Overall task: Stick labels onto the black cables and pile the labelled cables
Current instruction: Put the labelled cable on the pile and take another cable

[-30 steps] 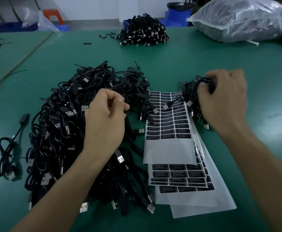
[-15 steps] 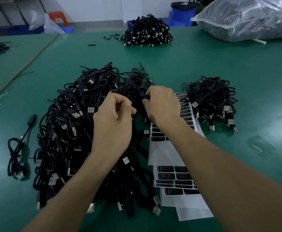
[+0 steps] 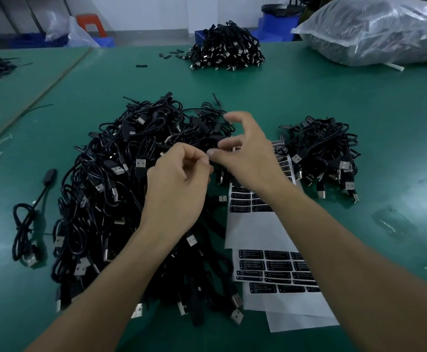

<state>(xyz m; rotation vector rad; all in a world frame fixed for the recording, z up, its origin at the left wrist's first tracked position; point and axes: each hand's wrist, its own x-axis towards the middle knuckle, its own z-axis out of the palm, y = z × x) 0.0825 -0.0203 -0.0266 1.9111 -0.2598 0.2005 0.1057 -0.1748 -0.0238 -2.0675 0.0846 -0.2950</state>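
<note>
centrally, left hand [image 3: 177, 191] and right hand [image 3: 249, 161] both pinch black cable [image 3: 216, 164] above big pile [image 3: 111, 189], fingertips meeting.

Item [image 3: 211, 155] between fingers [image 3: 199, 161] indistinct.

The left hand [image 3: 175, 189] and right hand [image 3: 250, 161] are bare, slim-fingered and short-nailed, the nails plain, and the left forearm [image 3: 111, 288] and right forearm [image 3: 347, 262] are bare too, lean and smooth from the wrists down to the bottom edge of the view.
</note>
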